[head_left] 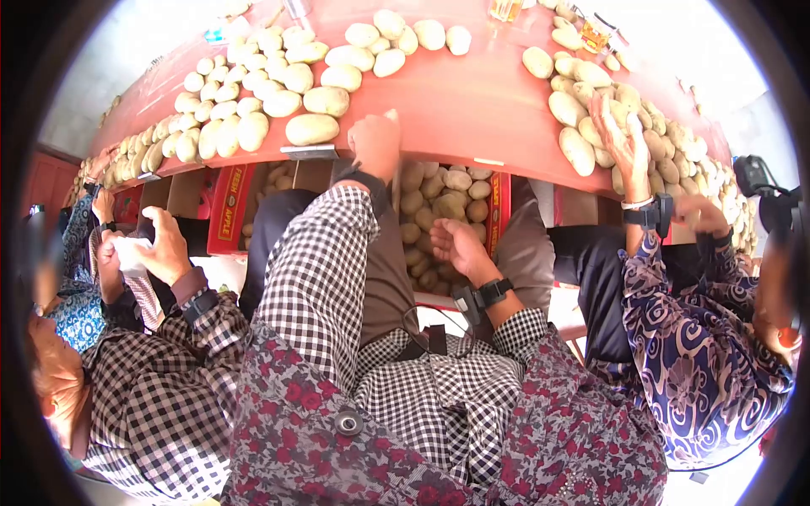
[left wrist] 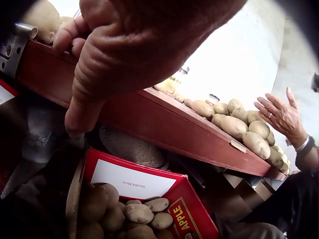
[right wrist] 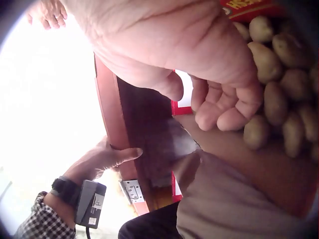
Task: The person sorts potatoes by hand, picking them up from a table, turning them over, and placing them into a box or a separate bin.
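My left hand [head_left: 375,139] rests at the front edge of the red table [head_left: 472,110], its thumb hanging over the edge in the left wrist view. Nothing shows in its grasp. Closest to it on the tabletop is a large potato [head_left: 312,129], at the edge of a spread of potatoes. Over the apple carton [head_left: 499,211] between the knees hovers my right hand [head_left: 460,244], palm turned inward and fingers loosely bent, holding nothing. Potatoes [right wrist: 276,99] fill the carton just beyond those fingers in the right wrist view.
People sit close on both sides; the right neighbour's hand [head_left: 624,148] is over a potato heap [head_left: 582,110]. A second apple carton [head_left: 228,211] stands under the table to the left. Metal hinges [right wrist: 132,190] line the table's edge. Glass jars [head_left: 595,34] stand farther back.
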{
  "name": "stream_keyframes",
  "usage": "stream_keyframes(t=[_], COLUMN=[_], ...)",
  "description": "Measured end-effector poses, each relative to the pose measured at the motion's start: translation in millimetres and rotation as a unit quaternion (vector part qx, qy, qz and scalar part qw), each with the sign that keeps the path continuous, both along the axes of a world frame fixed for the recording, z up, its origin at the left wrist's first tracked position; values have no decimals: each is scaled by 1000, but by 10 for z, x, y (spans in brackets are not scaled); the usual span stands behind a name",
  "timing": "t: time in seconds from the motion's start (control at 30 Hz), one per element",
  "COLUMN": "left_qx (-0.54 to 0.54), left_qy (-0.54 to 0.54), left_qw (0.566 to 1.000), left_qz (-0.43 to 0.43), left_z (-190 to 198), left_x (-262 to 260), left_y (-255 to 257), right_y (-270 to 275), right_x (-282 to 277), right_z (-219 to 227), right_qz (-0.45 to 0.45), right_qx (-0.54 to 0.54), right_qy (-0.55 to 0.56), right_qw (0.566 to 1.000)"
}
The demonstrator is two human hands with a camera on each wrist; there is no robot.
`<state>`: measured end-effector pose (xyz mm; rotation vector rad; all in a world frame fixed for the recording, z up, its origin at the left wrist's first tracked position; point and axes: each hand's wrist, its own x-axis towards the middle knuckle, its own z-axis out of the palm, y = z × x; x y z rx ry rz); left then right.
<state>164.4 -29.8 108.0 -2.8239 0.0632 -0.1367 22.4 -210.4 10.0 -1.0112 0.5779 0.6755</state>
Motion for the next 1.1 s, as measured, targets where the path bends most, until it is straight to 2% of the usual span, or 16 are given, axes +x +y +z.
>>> stream_keyframes(t=[0.07,0.23,0.43,0.57,0.7,0.8,0.83,0.93,1.07,1.1], left_qx=[-15,-52,-49,-33,-28,-43,-35,-18,-18,-19], left_qy=[12,3,9,11,-23,-48,-54,-71,-86,-86], left_qw=[1000,998,998,999,999,997,997,997,995,995], left_qz=[15,38,37,41,40,45,42,35,46,54], left_z=[8,12,-10,-25,-136,-155,-167,-201,-233,-240], left_x=[27,27,17,14,37,18,10,-9,-13,-10], left_y=[-15,-21,9,14,37,44,45,50,37,27], right_y=[-24,88,145,185,269,436,520,770,1102,1163], right_x=[-2,65,334,555,785,1108,1161,1584,2060,2187], right_z=[-71,378,800,1042,1364,1479,1650,1821,2029,2054], right_qz=[28,89,148,125,101,70,70,43,68,103], right_qx=[0,11,-89,-209,-182,-311,-349,-445,-564,-568], right_qy=[-21,-149,-292,-387,-385,-550,-546,-659,-682,-676], right_qw=[999,985,941,889,899,772,758,605,460,458])
